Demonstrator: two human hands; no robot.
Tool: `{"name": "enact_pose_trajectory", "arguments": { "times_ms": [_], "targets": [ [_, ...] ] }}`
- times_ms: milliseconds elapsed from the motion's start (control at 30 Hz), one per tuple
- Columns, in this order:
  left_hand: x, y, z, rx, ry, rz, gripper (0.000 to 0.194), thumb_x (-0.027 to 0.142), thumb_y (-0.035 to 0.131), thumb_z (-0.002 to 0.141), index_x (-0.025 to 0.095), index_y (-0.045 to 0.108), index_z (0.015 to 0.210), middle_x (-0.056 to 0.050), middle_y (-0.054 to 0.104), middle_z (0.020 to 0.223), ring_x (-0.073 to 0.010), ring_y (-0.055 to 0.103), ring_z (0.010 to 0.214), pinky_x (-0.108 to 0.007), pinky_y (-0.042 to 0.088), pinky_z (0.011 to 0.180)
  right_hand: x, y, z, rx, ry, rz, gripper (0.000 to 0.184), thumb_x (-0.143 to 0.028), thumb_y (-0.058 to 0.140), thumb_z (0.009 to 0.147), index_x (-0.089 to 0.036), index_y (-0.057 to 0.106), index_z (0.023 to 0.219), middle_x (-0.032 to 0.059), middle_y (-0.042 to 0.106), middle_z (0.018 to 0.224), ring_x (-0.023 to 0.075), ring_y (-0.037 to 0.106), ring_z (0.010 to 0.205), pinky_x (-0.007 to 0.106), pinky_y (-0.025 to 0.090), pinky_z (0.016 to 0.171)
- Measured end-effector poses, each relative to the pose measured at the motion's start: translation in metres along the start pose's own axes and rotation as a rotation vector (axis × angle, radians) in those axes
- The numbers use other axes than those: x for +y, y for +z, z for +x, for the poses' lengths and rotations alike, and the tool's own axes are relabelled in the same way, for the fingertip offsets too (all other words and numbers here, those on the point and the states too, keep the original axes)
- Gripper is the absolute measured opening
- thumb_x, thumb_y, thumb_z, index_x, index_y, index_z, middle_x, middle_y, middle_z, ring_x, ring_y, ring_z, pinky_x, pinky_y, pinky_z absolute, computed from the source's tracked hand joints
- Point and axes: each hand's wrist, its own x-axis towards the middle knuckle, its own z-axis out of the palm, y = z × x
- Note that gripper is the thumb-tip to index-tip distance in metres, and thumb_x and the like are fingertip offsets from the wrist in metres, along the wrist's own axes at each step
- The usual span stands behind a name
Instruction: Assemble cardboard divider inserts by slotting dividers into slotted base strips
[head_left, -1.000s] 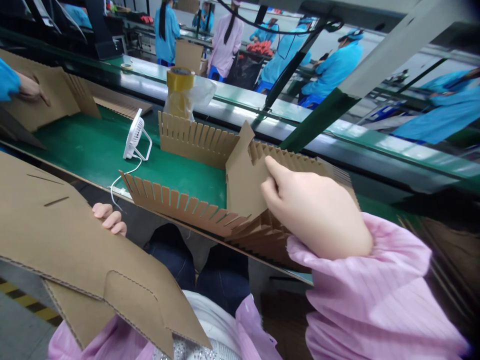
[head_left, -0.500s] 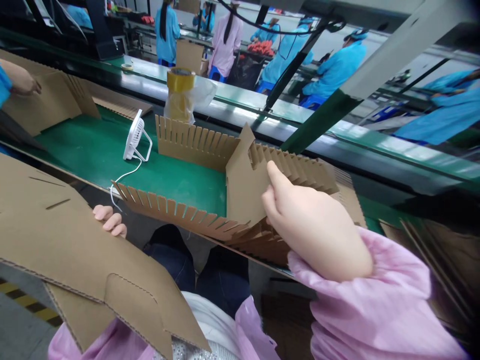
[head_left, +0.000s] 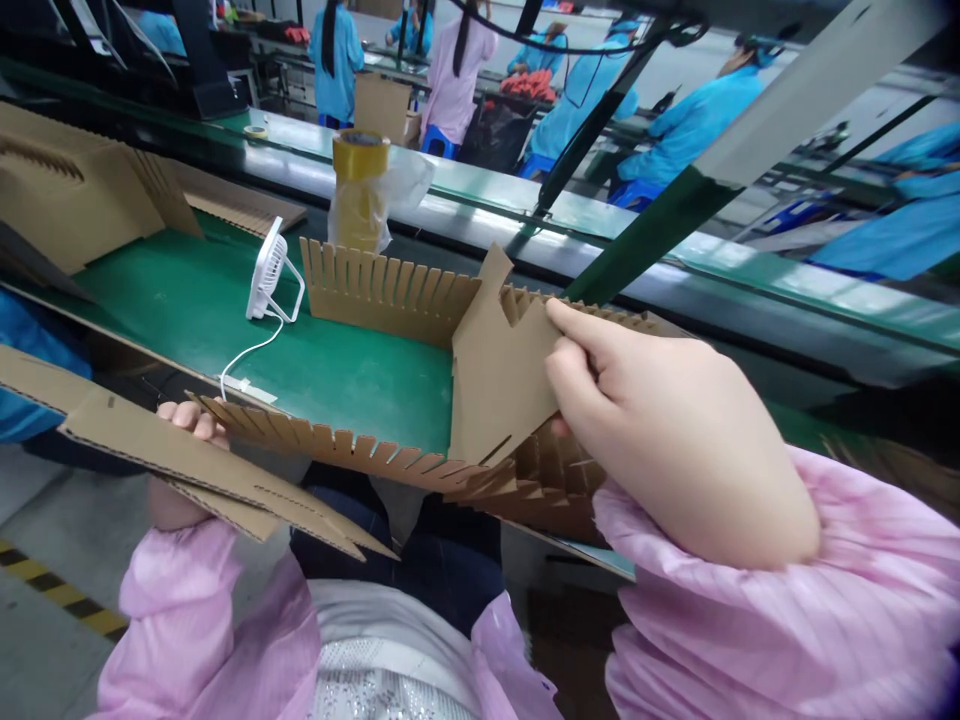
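Note:
My left hand point(head_left: 193, 422) is closed on a folded cardboard sheet point(head_left: 172, 445), held low at the left, in front of the bench edge and seen nearly edge-on. My right hand point(head_left: 660, 420) grips the top of an upright cardboard panel point(head_left: 499, 370), thumb and fingers pinching its right side. Slotted cardboard strips stand against this panel: a back strip point(head_left: 390, 290) and a front strip point(head_left: 330, 440) reach left from it with comb-like teeth. More slotted pieces point(head_left: 544, 465) are packed behind the panel, partly hidden by my right hand.
A small white fan point(head_left: 268, 275) with a cable stands on the green bench top point(head_left: 180, 290). Behind it is a roll of yellow tape point(head_left: 360, 165) in plastic. Other cardboard point(head_left: 105, 190) stands at the left. A slanted green-white post point(head_left: 675, 220) crosses the right. Several people work farther back.
The sheet in my left hand has swung down and turned edge-on. My right hand has shifted slightly right along the panel. The other person's hand at the far left has left the view.

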Motion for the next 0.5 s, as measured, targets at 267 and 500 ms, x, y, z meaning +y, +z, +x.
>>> {"name": "enact_pose_trajectory", "arguments": {
  "times_ms": [267,500],
  "targets": [
    [-0.016,0.005,0.004,-0.286,0.025,-0.012,0.028,0.032,0.067,0.078,0.021,0.041,0.073,0.008,0.052,0.063,-0.0061,0.042,0.045,-0.020,0.043,0.047,-0.006,0.014,-0.010,0.071,-0.092,-0.127,0.052,-0.025,0.028,0.089,-0.012,0.055,0.132,0.0051,0.055,0.051,0.0179,0.052,0.047,0.026,0.032,0.051],
    [-0.026,-0.021,0.010,-0.310,0.040,-0.016,0.023,0.042,0.056,0.085,0.021,0.046,0.080,0.006,0.056,0.066,-0.0050,0.038,0.042,-0.021,0.041,0.047,0.009,0.016,-0.018,0.057,-0.136,-0.231,0.053,-0.026,0.032,0.088,-0.014,0.052,0.136,0.0041,0.055,0.051,0.0164,0.049,0.044,0.025,0.029,0.049]
  ]
}}
